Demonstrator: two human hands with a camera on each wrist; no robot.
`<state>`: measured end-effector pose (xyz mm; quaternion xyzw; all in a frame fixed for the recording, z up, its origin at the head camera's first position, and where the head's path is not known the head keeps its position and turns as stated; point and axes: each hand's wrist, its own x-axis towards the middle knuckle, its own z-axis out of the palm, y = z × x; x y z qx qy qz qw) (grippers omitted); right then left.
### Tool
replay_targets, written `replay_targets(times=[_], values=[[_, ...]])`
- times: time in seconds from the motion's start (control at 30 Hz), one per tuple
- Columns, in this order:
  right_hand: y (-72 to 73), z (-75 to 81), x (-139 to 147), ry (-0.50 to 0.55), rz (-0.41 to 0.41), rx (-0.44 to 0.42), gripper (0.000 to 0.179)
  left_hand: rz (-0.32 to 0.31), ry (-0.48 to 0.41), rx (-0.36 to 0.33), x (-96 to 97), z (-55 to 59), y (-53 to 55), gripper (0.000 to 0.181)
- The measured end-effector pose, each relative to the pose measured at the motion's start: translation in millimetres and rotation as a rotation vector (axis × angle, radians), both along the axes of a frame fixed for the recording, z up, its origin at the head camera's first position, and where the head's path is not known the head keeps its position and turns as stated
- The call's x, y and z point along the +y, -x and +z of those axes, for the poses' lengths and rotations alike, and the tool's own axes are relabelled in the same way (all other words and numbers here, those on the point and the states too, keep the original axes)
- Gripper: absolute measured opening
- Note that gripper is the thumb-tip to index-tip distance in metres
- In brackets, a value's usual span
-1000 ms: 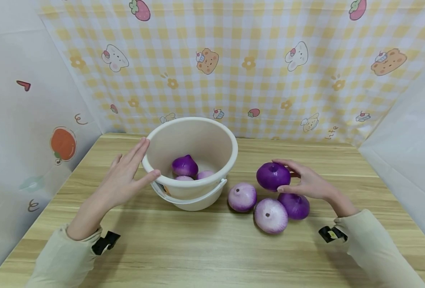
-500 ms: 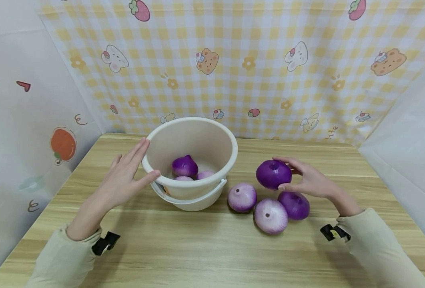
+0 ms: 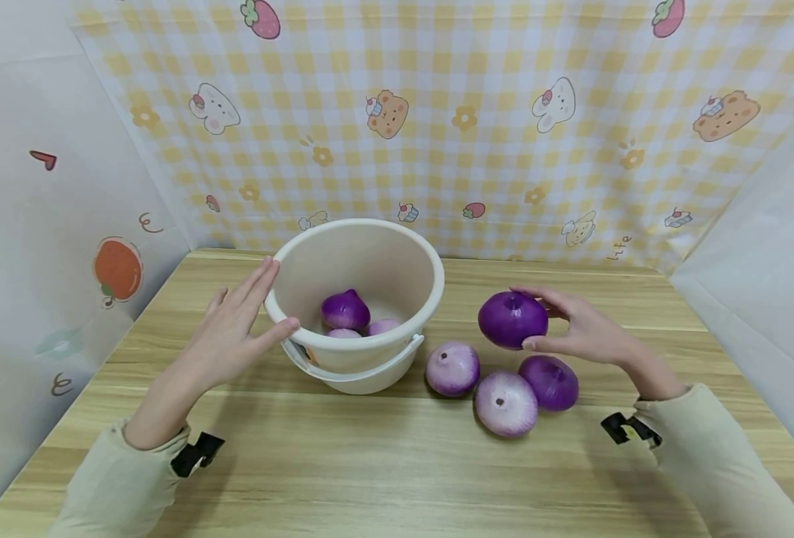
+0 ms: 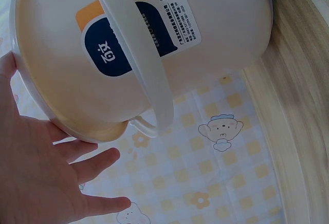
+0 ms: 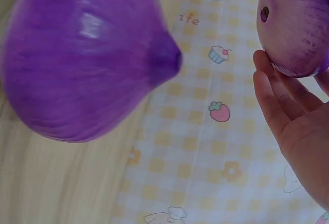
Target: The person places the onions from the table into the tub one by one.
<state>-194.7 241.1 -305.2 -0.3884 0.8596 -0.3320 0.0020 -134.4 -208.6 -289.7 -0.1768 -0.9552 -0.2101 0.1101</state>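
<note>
My right hand grips a purple onion between thumb and fingers, above another dark purple onion. In the right wrist view the held onion shows its pale root end. My left hand has straight, spread fingers and touches the left rim of a cream bucket. Inside the bucket lie a dark purple onion and two paler ones, partly hidden by the near rim. Two pale onions rest on the table right of the bucket, the nearer onion beside the dark one.
The bucket's handle hangs down across its front. A label is stuck on the bucket's side. Behind the wooden table hangs a yellow checked cloth, with white cloth at both sides.
My right hand has raised the held onion a little, up and away from the dark onion below it. My left hand and the bucket have stayed in place.
</note>
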Motion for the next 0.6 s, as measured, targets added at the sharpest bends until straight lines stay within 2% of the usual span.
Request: replay_targets(times=[0.13,0.37,0.6], values=[[0.1,5.4,-1.3,-0.005,0.001,0.01,0.07,0.0,-0.001,0.0,0.0,-0.2,0.0,0.077],[-1.0,15.2,-1.8,-0.018,-0.029,-0.026,0.07,0.0,-0.003,-0.004,0.3,-0.8,0.1,0.077],[-0.7,24.0,-4.0,0.003,0.015,0.029,0.071,-0.001,-0.004,0.001,0.3,-0.9,0.4,0.077]])
